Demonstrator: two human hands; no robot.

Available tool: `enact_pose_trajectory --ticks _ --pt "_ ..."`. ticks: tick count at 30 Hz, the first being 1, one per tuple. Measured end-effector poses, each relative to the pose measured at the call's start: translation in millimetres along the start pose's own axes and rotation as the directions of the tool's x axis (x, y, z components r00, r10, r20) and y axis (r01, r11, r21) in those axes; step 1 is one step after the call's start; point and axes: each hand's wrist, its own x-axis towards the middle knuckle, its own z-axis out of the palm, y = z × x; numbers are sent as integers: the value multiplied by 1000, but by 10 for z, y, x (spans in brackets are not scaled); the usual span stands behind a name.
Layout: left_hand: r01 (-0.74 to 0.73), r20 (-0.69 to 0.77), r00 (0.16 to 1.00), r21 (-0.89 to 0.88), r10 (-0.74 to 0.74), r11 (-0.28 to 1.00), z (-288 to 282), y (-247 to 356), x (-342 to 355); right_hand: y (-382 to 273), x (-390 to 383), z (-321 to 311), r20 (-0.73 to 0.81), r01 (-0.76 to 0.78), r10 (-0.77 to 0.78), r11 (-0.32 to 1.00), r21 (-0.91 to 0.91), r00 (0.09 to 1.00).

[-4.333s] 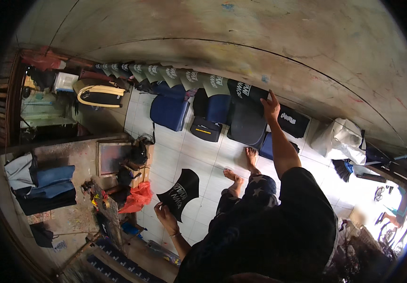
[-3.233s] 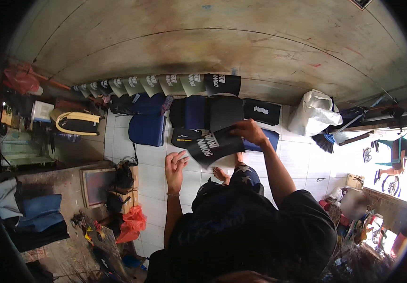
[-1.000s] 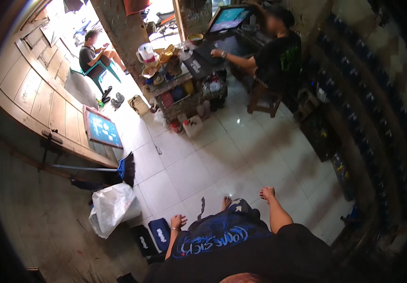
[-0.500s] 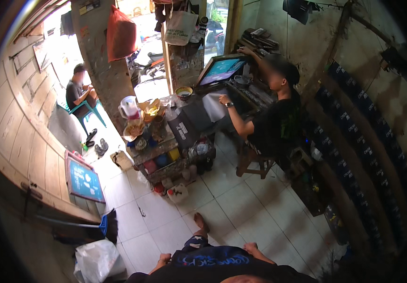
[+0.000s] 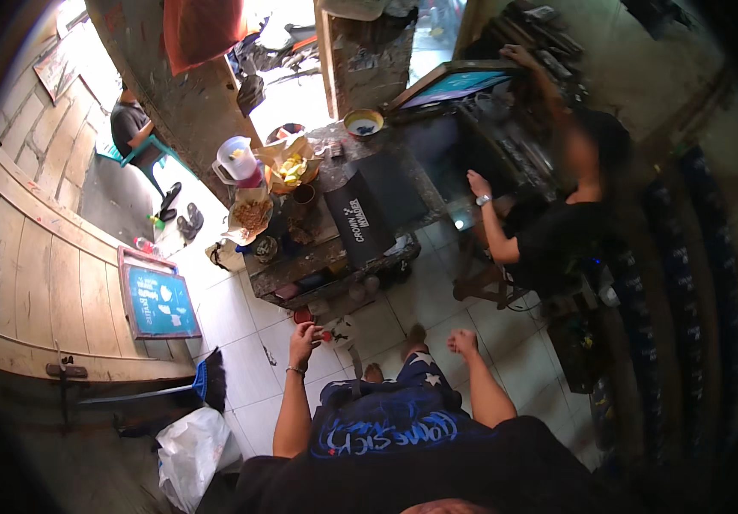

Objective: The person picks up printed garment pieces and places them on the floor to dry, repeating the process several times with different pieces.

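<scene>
My left hand is raised at my waist, fingers apart, holding nothing. My right hand is at my other side, its fingers curled with nothing visible in them. Both are below a cluttered worktable ahead. On it lie black cut pieces with white print, a food tray, a plastic jug and a yellow-rimmed bowl. At the table's right, a co-worker in dark clothes grips the edge of a raised screen-printing frame, the other hand over the dark board.
A wooden door stands left, with a teal framed screen, broom and white sack by it. A seated person and sandals are at the doorway. Printed dark pieces hang in rows on the right.
The black piece I held earlier is out of my hands. My view has swung from the hanging row to the worktable, now closer. The co-worker's white sheet is no longer visible on the board.
</scene>
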Motion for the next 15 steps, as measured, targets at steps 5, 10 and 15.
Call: enact_pose_trajectory --ticks 5,10,15 --pt "153 -257 953 -58 -163 987 -484 -610 -61 -1424 1034 795 228 174 -168 985 -7 959" --pt "497 -436 755 -106 -490 861 -393 -1630 -784 -2477 1962 1725 301 365 -318 924 -114 899" --pt "509 -444 634 -377 -634 774 644 -1305 -1007 -2964 2686 2492 220 545 -499 751 -374 838"
